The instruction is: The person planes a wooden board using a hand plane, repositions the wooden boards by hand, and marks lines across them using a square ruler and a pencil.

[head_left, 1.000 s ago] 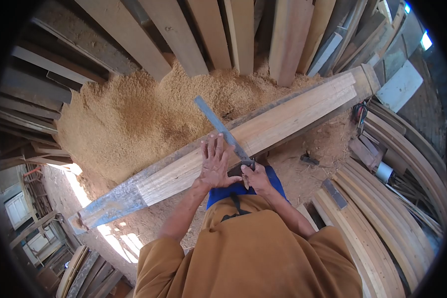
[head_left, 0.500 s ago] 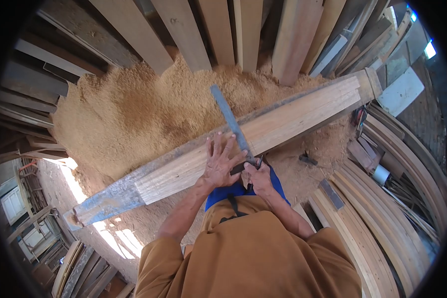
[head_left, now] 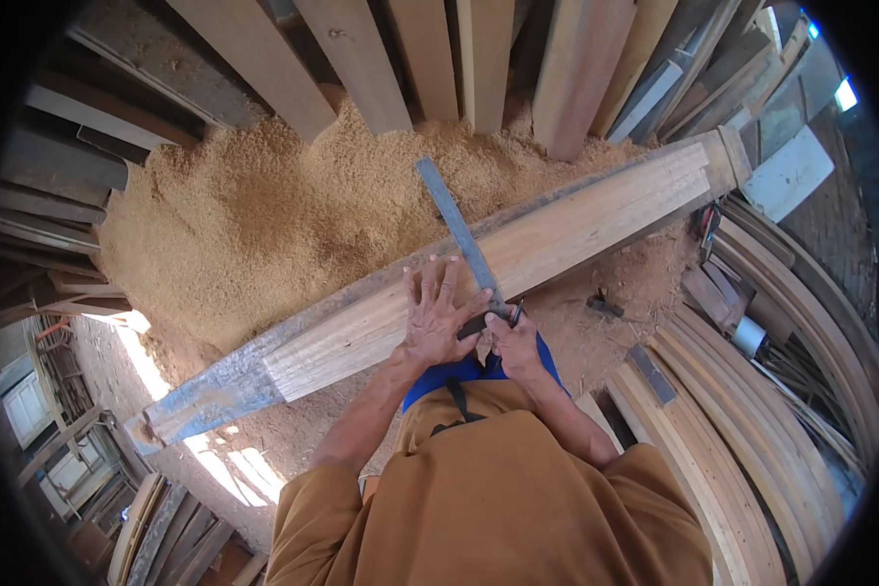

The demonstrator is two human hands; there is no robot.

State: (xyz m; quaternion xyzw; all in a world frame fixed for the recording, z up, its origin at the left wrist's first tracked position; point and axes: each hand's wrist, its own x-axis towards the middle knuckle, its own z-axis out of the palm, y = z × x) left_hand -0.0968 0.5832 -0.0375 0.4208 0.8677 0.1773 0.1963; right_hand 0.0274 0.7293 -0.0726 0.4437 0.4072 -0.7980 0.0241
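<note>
A try square (head_left: 456,223) lies across long pale wooden boards (head_left: 596,223), its grey blade reaching past their far edge over the sawdust. My left hand (head_left: 434,327) presses flat on the boards left of the blade, fingers spread, with its thumb by the square's dark stock at the near edge. Closed just right of the stock, my right hand (head_left: 516,350) grips a thin dark pencil (head_left: 517,312), whose end with a bit of red sticks up beside the thumb. Its other end is hidden. Underneath the boards is a worn bench beam (head_left: 200,396) with bluish stains.
Sawdust (head_left: 293,230) is heaped beyond the beam, with planks (head_left: 366,68) leaning behind it. Curved timber pieces (head_left: 752,439) are stacked at right, a grey block (head_left: 650,375) on them. A small dark tool (head_left: 605,306) lies on the ground.
My right hand has shifted slightly at the near edge, and the pencil's end now shows more clearly above it. My left hand and the square keep nearly the same place on the boards.
</note>
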